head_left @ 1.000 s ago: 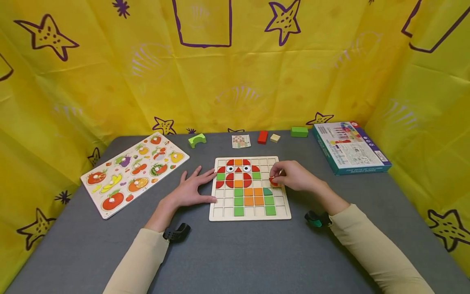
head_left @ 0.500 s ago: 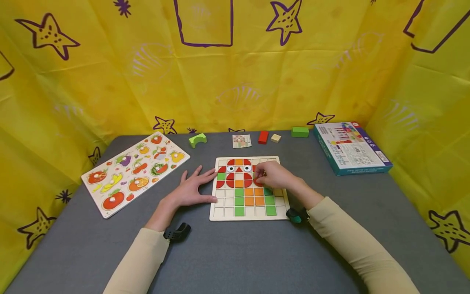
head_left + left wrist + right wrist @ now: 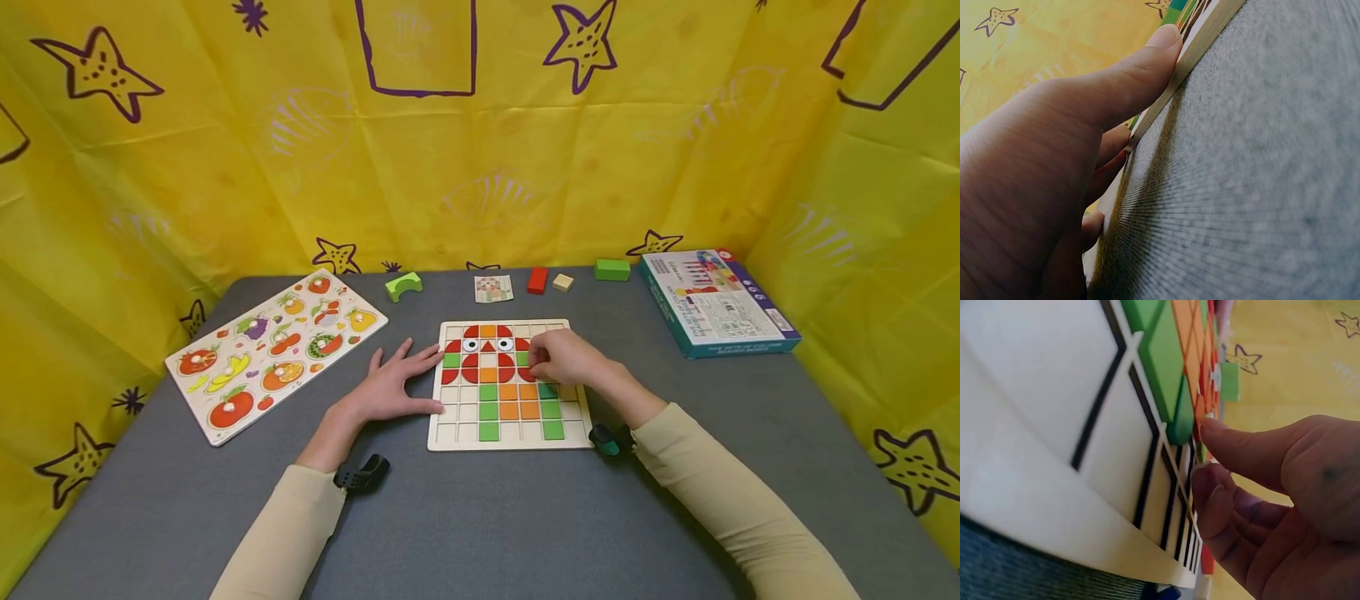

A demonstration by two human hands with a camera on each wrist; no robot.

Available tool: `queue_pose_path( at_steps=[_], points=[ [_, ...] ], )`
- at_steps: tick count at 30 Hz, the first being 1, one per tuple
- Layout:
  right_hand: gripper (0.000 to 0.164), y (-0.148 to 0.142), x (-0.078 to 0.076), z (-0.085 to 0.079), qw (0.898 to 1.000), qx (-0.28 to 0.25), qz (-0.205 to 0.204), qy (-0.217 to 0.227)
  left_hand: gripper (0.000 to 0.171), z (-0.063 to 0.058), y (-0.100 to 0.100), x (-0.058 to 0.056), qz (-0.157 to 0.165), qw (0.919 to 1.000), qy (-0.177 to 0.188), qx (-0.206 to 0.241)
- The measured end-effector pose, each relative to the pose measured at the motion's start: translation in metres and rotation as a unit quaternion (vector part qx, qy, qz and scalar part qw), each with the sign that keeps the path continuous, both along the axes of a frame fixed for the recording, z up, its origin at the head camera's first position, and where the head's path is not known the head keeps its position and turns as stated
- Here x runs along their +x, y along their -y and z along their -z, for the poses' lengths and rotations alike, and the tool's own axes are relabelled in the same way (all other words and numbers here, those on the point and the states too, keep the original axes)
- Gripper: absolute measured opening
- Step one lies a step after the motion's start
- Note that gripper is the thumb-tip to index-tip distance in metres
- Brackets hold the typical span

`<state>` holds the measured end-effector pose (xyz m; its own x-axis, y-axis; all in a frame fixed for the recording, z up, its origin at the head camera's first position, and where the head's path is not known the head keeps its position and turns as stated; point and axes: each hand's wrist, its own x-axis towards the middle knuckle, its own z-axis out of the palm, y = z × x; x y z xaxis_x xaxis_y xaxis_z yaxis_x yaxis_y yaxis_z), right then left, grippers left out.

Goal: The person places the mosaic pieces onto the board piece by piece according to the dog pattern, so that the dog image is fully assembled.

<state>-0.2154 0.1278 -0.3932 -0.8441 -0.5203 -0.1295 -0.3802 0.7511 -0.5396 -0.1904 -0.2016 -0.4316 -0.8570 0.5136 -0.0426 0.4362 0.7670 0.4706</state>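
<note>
A light wooden grid board [image 3: 456, 433] carries an owl-like pattern of red, orange and green tiles with two round eyes. My left hand [image 3: 393, 386] lies spread at its left side, thumb and fingertips at the edge; in the left wrist view the thumb [image 3: 1147, 69] touches the wooden rim. Over the board's right half, my right hand [image 3: 567, 358] has its thumb and curled index finger at a red quarter-circle tile [image 3: 527, 375] in the cell under a green square. In the right wrist view the thumb tip overlaps that red tile, beside a dark green quarter-circle tile [image 3: 1180, 415].
A fruit puzzle board [image 3: 255, 375] lies at the left. Behind the grid board are a green arch block [image 3: 403, 286], a small pattern card [image 3: 492, 289], a red block [image 3: 537, 280], a beige block [image 3: 562, 282] and a green block [image 3: 612, 269]. A box [image 3: 720, 304] is at the right.
My right hand brought the red quarter-circle tile leftward from the board's right side to the cell under the green square, then shifted slightly right. My left hand stayed put.
</note>
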Motion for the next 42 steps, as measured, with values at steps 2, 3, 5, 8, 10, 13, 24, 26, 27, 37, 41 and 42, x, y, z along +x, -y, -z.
queue_pose_path(
  at_steps=[2,3,5,8,10,13,24,26,27,37,41,42],
  points=[
    [0.012,0.0,-0.001,0.0,1.0,-0.003,0.003,-0.006,0.095,0.001,0.001,0.0,0.001,1.0,-0.002,0.0],
    [0.012,0.001,-0.002,0.0,1.0,-0.006,0.004,-0.009,0.095,0.001,0.001,0.0,0.002,1.0,-0.003,-0.001],
    [0.014,0.003,-0.003,0.001,1.0,-0.01,-0.002,-0.016,0.095,0.001,0.002,0.0,0.002,1.0,-0.004,0.0],
    [0.017,0.006,-0.004,0.003,1.0,-0.002,-0.011,-0.017,0.095,0.002,0.002,0.0,0.002,1.0,-0.003,0.0],
    [0.017,0.007,-0.004,0.004,1.0,0.004,-0.014,-0.016,0.095,0.001,0.002,0.0,0.002,1.0,-0.001,0.002],
    [0.017,0.007,-0.003,0.003,1.0,0.003,-0.014,-0.014,0.095,0.0,0.001,0.0,0.002,1.0,-0.003,0.002],
    [0.009,-0.024,-0.002,-0.008,0.999,-0.027,0.006,-0.017,0.095,-0.001,-0.001,0.0,0.002,1.0,0.003,0.001],
    [0.01,-0.033,-0.002,-0.009,0.999,-0.027,0.013,-0.016,0.095,0.0,-0.001,0.0,0.001,1.0,0.003,0.001],
    [0.011,-0.038,-0.002,-0.008,0.999,-0.028,0.015,-0.016,0.095,0.0,-0.001,0.0,0.002,1.0,0.003,0.002],
    [0.013,-0.078,0.005,0.0,0.999,-0.035,0.02,-0.01,0.094,-0.002,0.001,0.0,0.003,1.0,0.001,0.004],
    [0.012,-0.087,0.006,0.005,0.999,-0.027,0.025,-0.004,0.094,-0.002,0.001,0.0,0.005,1.0,0.003,0.005],
    [0.012,-0.088,0.006,0.006,0.999,-0.024,0.026,-0.003,0.094,-0.001,0.001,0.0,0.005,1.0,0.003,0.005]
  ],
)
